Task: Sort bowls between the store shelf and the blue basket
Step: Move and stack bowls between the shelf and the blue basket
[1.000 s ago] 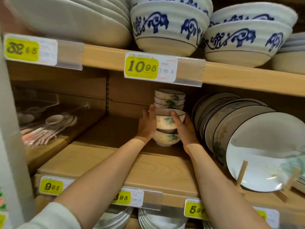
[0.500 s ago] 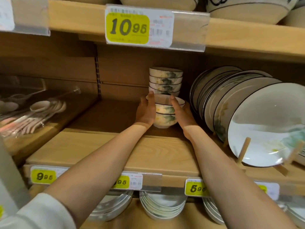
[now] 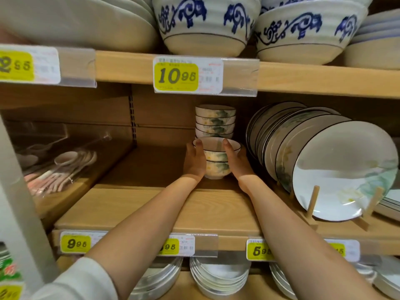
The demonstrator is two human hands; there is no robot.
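A pale wooden store shelf edged with yellow price tags carries blue-patterned bowls above, plates racked on edge at right and spoons in a clear bin at left. Deep on the middle board, the left grip and right grip clamp a short stack of floral bowls from either side, thumbs hooked over the top rim; a taller stack of the same bowls stands just behind it.

Upright plates, wrapped spoons, yellow price tag
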